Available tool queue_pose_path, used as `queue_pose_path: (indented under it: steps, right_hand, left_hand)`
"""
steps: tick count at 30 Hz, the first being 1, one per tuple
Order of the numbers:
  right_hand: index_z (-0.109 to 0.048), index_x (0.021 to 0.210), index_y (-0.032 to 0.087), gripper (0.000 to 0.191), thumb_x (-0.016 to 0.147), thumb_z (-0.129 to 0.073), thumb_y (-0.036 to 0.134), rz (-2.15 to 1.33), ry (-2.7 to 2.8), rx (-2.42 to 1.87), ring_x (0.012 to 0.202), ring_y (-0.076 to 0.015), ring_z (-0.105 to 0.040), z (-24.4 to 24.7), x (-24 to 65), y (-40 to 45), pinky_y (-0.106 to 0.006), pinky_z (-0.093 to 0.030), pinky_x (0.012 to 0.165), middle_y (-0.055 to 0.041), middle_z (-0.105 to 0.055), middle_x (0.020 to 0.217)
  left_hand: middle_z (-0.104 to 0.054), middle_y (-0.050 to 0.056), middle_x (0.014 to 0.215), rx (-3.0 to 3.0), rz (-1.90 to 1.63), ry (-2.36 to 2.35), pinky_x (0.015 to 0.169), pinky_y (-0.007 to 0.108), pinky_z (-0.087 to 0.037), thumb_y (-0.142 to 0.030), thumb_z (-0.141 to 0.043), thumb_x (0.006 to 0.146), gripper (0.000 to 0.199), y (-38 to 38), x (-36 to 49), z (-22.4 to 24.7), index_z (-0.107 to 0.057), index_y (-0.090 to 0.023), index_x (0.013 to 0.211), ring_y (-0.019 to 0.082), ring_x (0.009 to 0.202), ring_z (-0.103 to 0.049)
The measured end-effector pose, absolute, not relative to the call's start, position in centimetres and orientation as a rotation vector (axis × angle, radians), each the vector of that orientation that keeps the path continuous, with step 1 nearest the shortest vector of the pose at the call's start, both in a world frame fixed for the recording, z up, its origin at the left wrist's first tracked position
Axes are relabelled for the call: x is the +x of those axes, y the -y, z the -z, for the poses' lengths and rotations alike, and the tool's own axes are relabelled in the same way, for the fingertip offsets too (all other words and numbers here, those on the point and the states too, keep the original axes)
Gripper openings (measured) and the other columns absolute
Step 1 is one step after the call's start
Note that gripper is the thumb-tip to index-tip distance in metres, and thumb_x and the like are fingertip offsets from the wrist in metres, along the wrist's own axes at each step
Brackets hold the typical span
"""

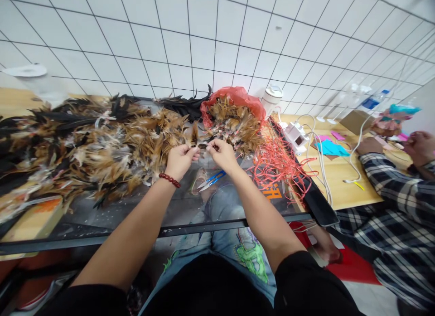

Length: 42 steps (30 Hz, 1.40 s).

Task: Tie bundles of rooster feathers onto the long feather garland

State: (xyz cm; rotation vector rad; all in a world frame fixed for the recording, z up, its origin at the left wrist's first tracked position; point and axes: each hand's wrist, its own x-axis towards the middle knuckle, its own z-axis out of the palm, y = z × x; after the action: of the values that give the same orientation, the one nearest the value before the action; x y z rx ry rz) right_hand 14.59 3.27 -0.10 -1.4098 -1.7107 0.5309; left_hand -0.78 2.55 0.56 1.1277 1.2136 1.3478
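Over the dark glass-topped table [132,216], my left hand [181,161] and my right hand [222,155] are close together, fingertips pinched. A small brown feather [195,133] stands up from the fingers of my left hand. My right hand pinches at the near side of it; what its fingertips hold is too small to make out. Blue-handled thread snips [211,180] lie on the glass just below my hands. Left of my hands spreads a large heap of brown and black feathers [112,146]. Behind my right hand, more brown feathers [238,125] fill a red plastic bag [243,94].
A tangle of red string [277,164] lies to the right, beside a black raised edge [314,200]. Farther right are a white device [296,138] with cables, a white lidded cup [272,98] and blue pieces [331,148]. A co-worker in a plaid sleeve [390,175] sits there.
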Motion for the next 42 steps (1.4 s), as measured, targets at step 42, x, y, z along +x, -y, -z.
queue_pose_path:
  steps: [42]
  right_hand:
    - [-0.062,0.117,0.022,0.029,0.097,-0.042,0.027,-0.015,2.333,-1.383,0.111,-0.0247,-0.051,-1.3,13.6,-0.6,-0.037,-0.034,0.091,-0.0092,-0.063,0.121]
  left_hand:
    - [-0.06,0.0,0.063,1.306,-1.652,-1.473,0.058,0.024,-0.045,-0.027,-0.057,0.08,0.015,-2.9,-2.4,-1.2,-0.06,-0.019,0.068,0.013,0.055,-0.054]
